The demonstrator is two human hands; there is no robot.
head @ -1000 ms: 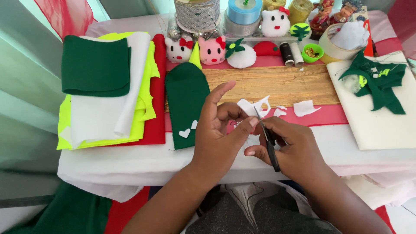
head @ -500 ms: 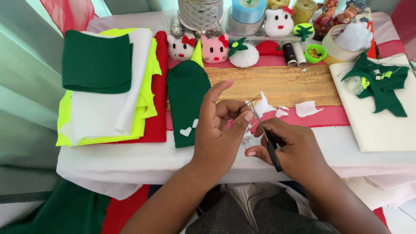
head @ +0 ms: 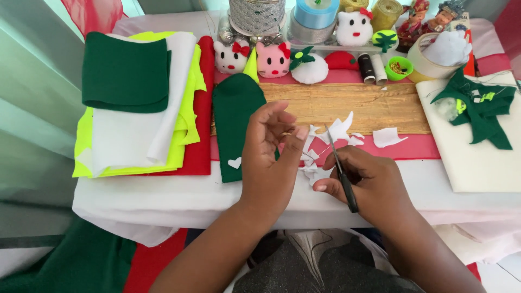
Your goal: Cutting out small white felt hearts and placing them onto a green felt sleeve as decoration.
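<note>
Right hand is closed around a pair of small dark-handled scissors; blades point up and away from the body, slightly leftward, tips ending just beside the left fingertips.

Left hand is raised, fingers curled into a pinch. It looks like it grips a small white felt piece, but most of that piece is hidden behind the fingers, so I can't tell its shape. It sits directly left of the blade tips and almost touching them.

Key relation: the scissors' long axis runs near-vertical in the head view, wrist to tips, and the pinched piece lies at the tip end, left of the blades. Left hand is the nearer one to it; right hand only reaches it through the blades.

Around them:
- white felt offcuts scattered on the pink strip just beyond the hands
- dark green felt mitten shape with a small white heart, just left of the left hand
- stack of green, white, yellow and red felt sheets well to the left
- white table edge below both hands
</note>
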